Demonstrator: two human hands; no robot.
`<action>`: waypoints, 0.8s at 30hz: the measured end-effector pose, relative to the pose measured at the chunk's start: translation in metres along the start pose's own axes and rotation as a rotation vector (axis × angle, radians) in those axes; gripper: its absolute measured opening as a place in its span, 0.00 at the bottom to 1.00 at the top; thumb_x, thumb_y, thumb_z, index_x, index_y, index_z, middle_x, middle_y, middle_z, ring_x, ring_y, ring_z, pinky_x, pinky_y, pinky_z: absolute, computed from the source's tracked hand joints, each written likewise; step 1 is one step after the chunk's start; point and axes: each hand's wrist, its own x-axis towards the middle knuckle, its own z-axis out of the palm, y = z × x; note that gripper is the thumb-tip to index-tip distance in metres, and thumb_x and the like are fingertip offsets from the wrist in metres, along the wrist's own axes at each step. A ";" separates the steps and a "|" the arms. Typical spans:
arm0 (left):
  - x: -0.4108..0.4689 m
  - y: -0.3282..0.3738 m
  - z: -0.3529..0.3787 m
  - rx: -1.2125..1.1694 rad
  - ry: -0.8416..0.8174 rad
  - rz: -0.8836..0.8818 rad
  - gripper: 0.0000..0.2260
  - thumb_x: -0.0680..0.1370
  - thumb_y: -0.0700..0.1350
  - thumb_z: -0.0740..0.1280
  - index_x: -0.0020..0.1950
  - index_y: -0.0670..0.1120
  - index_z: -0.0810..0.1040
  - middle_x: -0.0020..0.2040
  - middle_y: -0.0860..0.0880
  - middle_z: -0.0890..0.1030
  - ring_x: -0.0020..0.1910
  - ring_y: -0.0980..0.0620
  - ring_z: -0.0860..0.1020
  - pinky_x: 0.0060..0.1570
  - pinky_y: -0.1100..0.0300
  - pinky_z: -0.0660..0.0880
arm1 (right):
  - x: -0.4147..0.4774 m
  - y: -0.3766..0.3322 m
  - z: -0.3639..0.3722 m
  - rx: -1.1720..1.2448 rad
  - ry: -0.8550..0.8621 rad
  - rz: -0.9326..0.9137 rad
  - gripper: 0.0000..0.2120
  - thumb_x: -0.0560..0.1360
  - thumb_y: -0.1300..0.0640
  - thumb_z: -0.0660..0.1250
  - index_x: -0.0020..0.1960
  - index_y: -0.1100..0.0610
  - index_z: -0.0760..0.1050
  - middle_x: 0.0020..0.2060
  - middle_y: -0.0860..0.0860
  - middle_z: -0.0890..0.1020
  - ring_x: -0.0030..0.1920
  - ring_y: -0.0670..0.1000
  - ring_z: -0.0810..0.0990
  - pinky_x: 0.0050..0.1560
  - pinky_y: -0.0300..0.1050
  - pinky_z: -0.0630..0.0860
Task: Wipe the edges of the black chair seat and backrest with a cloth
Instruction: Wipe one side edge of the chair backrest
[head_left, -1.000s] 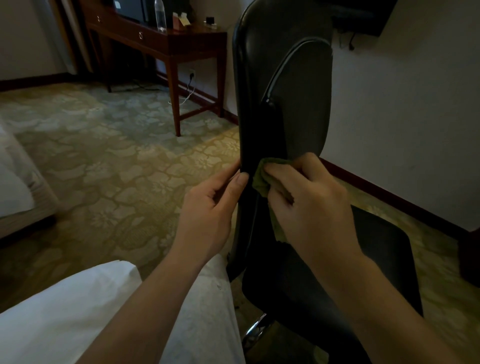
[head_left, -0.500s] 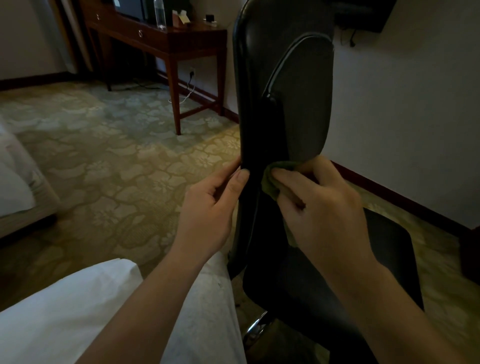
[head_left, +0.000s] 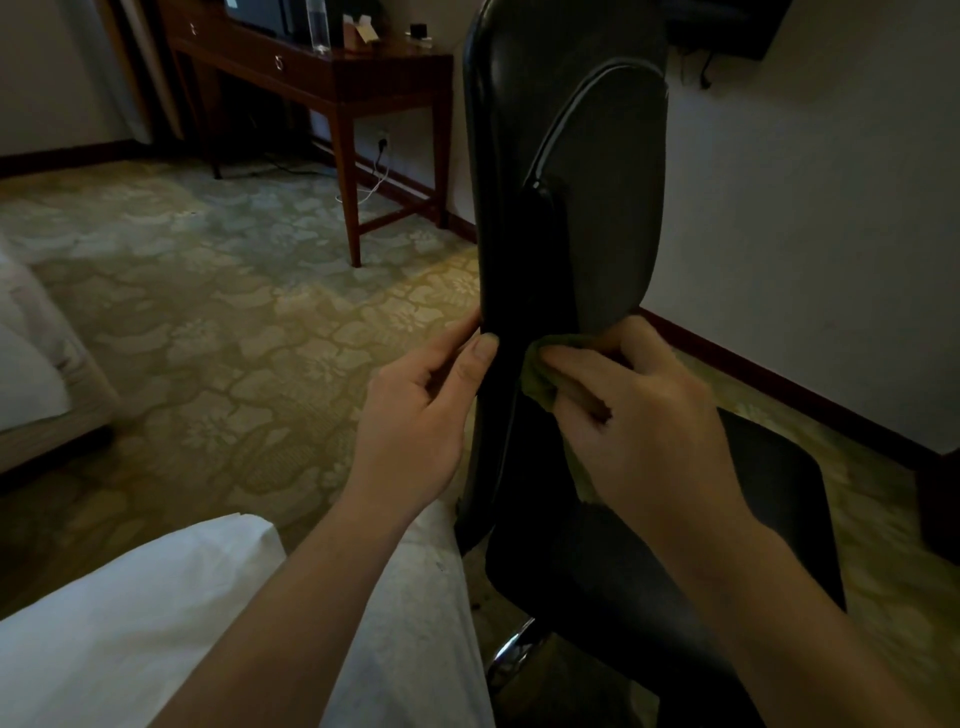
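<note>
Head view looks down at a black backrest (head_left: 504, 156) standing upright in the middle, seen nearly edge-on, with the seat (head_left: 779, 493) reaching off to the right below it. The left hand (head_left: 415, 415) pinches the backrest's left edge about halfway up: the thumb lies on the near face and the fingers curl round behind the edge. The right hand (head_left: 639, 415) holds a green cloth (head_left: 537, 376) bunched under its curled fingers and presses it against the backrest, just beside the left thumb, at the lower end of the padded panel (head_left: 613, 208). A loose end of the cloth hangs out below the palm, above the seat's back edge. A chrome post (head_left: 514, 654) shows under the seat's near edge. A lap (head_left: 130, 623) in white fabric fills the bottom left corner. A patterned carpet (head_left: 208, 312) covers the floor, and a pale wall (head_left: 805, 208) with a dark baseboard runs behind the seat on the right. A wooden desk (head_left: 363, 78) stands further back on the left, with a clear bottle (head_left: 318, 26) upright on its top. Part of a bed (head_left: 31, 374) shows at the left edge.
</note>
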 end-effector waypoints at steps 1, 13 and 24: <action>0.000 0.000 0.000 0.000 0.000 0.003 0.21 0.78 0.55 0.64 0.70 0.50 0.76 0.62 0.56 0.82 0.64 0.57 0.78 0.64 0.48 0.76 | 0.002 0.000 -0.002 -0.001 0.030 -0.002 0.12 0.74 0.61 0.70 0.57 0.57 0.82 0.49 0.53 0.79 0.41 0.47 0.76 0.41 0.37 0.75; 0.000 0.002 -0.001 -0.005 -0.001 -0.005 0.21 0.78 0.55 0.63 0.70 0.51 0.76 0.63 0.57 0.81 0.64 0.58 0.78 0.65 0.48 0.76 | 0.004 -0.006 0.007 -0.024 -0.072 -0.042 0.11 0.74 0.57 0.67 0.54 0.57 0.83 0.48 0.52 0.78 0.39 0.45 0.73 0.39 0.34 0.74; 0.000 0.000 0.000 -0.014 0.002 -0.010 0.21 0.78 0.55 0.64 0.70 0.51 0.76 0.63 0.58 0.81 0.64 0.59 0.78 0.65 0.48 0.75 | 0.002 -0.002 0.003 -0.035 0.047 -0.047 0.12 0.75 0.60 0.70 0.58 0.59 0.81 0.49 0.55 0.79 0.40 0.46 0.75 0.39 0.39 0.76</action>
